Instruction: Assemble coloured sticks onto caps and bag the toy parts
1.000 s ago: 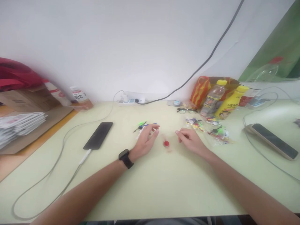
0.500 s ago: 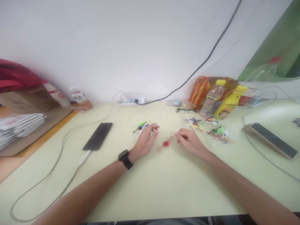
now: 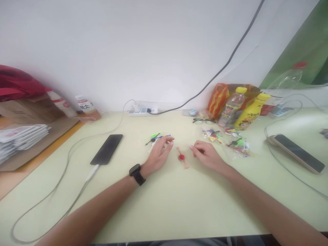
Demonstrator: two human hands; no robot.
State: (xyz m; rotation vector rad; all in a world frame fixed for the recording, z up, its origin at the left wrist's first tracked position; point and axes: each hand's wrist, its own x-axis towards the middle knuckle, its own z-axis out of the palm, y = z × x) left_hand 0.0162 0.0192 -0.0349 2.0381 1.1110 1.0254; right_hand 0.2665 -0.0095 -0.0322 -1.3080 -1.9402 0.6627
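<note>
A red spinner (image 3: 181,157), its arms smeared by motion, lies on the table between my hands. Neither hand touches it. My left hand (image 3: 159,153) rests on its side to the left, fingers bent and thumb apart, holding nothing. My right hand (image 3: 207,153) is to the right of the spinner, fingers curled in and thumb near the index finger, with nothing visible in it. Just past my left fingers lie several small spinners (image 3: 153,139) in black, green, blue and white. Beyond my right hand are clear bags of colourful small plastic pieces (image 3: 237,143).
On the left, a black phone (image 3: 107,149) is plugged into a white cable (image 3: 69,157). Glasses (image 3: 203,121), a clear bottle (image 3: 232,106) and a yellow bottle (image 3: 252,111) stand at the back right. Another phone (image 3: 298,152) lies far right. A power strip (image 3: 143,111) runs along the wall.
The spinner's blurred arms have turned from a lower-left to upper-right slant to an upper-left to lower-right one. Both hands have stayed nearly still.
</note>
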